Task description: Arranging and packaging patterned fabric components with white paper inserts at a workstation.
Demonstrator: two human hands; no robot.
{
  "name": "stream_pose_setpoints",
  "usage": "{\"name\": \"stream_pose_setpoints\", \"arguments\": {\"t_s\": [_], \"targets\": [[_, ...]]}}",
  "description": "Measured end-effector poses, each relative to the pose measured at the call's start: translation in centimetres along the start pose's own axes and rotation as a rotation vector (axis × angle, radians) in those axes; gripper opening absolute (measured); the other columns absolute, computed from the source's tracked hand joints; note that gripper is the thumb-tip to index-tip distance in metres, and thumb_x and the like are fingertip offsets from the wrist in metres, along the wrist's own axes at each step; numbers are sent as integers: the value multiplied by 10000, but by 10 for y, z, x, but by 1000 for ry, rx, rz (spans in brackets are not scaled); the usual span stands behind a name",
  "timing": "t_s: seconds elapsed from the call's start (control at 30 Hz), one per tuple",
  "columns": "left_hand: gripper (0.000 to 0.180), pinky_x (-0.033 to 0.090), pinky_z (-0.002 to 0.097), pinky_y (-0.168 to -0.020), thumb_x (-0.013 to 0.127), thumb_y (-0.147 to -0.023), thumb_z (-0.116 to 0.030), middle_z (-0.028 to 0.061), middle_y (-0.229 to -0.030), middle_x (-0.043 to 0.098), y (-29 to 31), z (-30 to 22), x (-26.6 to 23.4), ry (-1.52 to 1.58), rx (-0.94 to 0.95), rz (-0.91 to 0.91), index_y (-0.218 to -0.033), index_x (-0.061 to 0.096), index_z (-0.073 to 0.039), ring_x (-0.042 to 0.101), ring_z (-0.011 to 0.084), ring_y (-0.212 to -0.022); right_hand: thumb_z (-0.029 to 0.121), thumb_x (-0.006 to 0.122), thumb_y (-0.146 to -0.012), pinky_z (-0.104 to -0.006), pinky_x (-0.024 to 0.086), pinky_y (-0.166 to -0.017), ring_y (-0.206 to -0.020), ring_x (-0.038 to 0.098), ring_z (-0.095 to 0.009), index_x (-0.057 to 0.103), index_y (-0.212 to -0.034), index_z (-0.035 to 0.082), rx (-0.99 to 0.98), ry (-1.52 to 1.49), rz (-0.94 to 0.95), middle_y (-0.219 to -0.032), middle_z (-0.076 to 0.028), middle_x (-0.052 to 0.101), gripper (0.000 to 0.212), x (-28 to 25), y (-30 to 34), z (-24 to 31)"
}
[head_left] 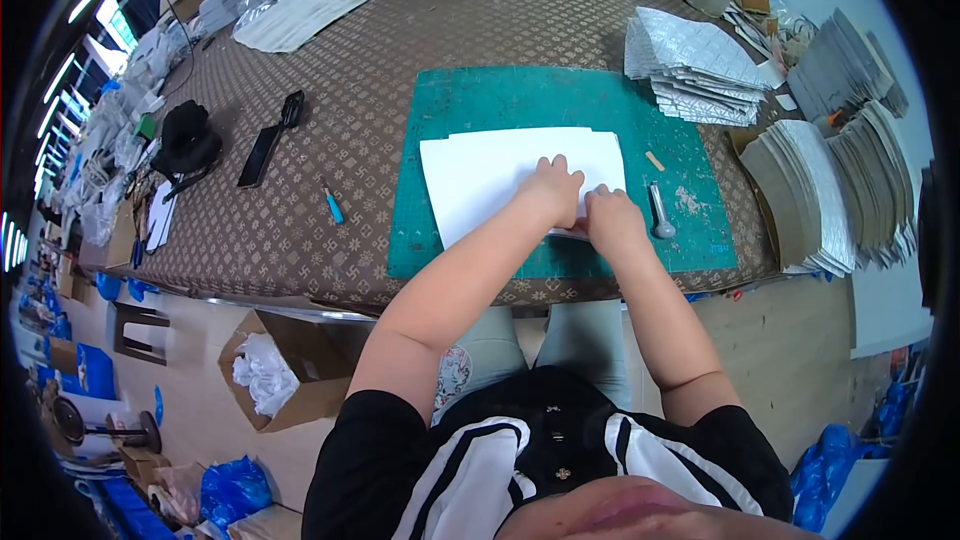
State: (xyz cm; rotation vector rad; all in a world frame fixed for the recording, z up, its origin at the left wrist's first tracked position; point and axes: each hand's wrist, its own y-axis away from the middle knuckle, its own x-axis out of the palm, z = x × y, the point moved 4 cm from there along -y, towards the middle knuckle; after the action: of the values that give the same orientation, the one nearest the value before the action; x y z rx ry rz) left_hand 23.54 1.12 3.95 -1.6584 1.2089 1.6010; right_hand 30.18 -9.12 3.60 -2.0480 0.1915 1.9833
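A stack of white paper sheets (478,172) lies on a green cutting mat (560,98) in front of me. My left hand (552,192) rests over the right half of the paper with its fingers bent and closed on it. Close beside it, my right hand (614,220) has its fingers curled at the paper's lower right edge. Between the hands the near edge looks slightly raised. The undersides of both hands are hidden. Just right of my right hand lies a metal tool with a rounded end (659,212), near a small tan strip (654,161).
Silvery sheets (695,65) are piled at the mat's far right corner, with more stacks (800,195) along the right edge. To the left lie a teal-handled tool (333,207), a black phone (260,157) and a black bundle (187,143). An open carton (320,370) stands on the floor below.
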Motion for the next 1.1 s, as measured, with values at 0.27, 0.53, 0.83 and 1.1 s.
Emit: {"name": "stream_pose_setpoints", "arguments": {"t_s": [0.27,0.53,0.83,1.1], "targets": [[882,518,500,-1008,907,-660,-420,203,-1416,522,6,-9,-12,-30,-8,65,-1432,555,-181,488,475,-1295,136,770,-825,-464,576,-769,-973,666,-362,678,-1001,42,104,-313,51,-1036,-150,679,220,-16,18,-22],[991,571,549,-944,952,-652,-414,139,-1508,455,-12,-12,-5,4,-9,209,-1495,477,-199,406,475,-1393,150,814,-843,-449,511,-856,-981,623,-341,657,-1120,42,375,-272,-456,-1055,-172,648,336,-5,71,-111],[1015,499,517,-1030,952,-635,-451,149,-1467,502,-7,-15,-10,-14,-29,188,-1489,484,-162,486,398,-1337,146,801,-821,-452,510,-814,-930,620,-340,661,-1156,50,474,-382,-349,-1000,-158,619,375,15,75,-111],[1019,631,599,-841,940,-651,-465,107,-1521,432,2,-24,-20,41,-127,211,-1505,453,-197,423,486,-1358,137,738,-777,-464,526,-768,-856,645,-361,664,-1071,21,539,-442,-349,-963,-184,634,324,-4,67,-132]]}}
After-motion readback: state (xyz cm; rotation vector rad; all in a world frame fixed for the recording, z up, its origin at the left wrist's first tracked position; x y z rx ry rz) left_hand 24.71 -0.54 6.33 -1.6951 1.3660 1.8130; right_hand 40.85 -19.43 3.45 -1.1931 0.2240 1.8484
